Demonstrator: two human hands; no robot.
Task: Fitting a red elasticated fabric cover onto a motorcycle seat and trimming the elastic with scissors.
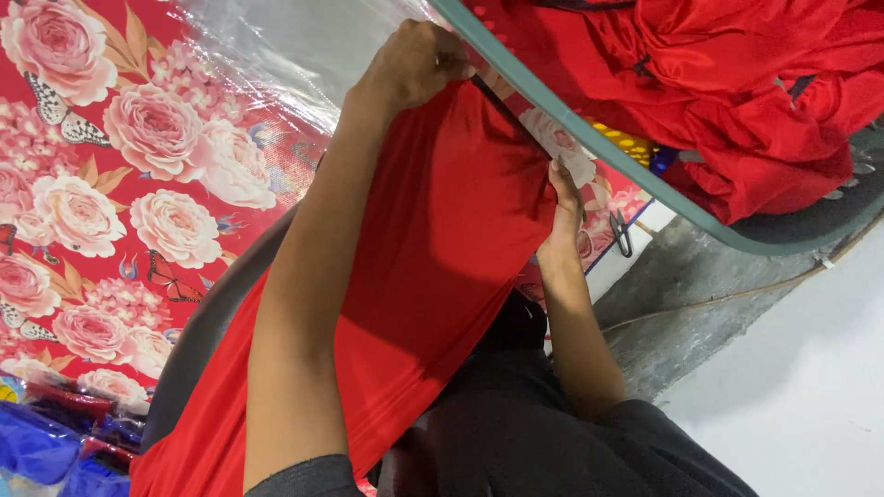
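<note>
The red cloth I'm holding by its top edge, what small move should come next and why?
Probably draw the two hands apart to pull the edge taut. The left hand and right hand both pinch the red cloth at its top edge, and it sags in folds between and below them over the floral table cover.

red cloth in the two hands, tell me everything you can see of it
The plain red, smooth, slightly glossy fabric hangs stretched between both hands, running down to the lower left, where it drapes over a grey curved edge. The left hand grips its top corner in a closed fist; the right hand pinches its right edge. A dark trim line shows near the top edge. Soft folds and shadows cross it. The left forearm lies in front of it, and dark clothing shows below it.
</note>
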